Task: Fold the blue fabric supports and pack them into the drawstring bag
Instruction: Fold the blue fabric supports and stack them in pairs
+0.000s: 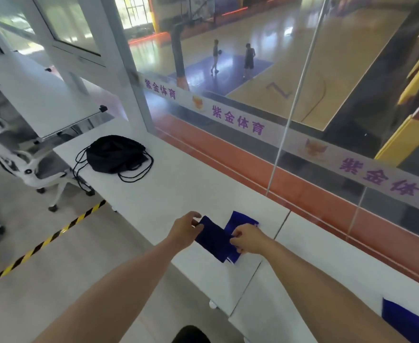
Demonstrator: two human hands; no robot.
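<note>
A dark blue fabric support (213,240) is held just above the white table (168,194). My left hand (185,231) pinches its far left corner. My right hand (249,240) pinches its right edge. A brighter blue support (240,222) lies on the table behind it, partly hidden by my right hand. Another blue support (402,320) lies at the table's near right. The black drawstring bag (115,154) sits slumped at the table's far left end, its cords looped around it.
A glass wall (302,120) runs along the table's far side, with a sports court beyond. A white office chair (30,169) and a whiteboard (37,95) stand at the left. Yellow-black tape (42,246) marks the floor.
</note>
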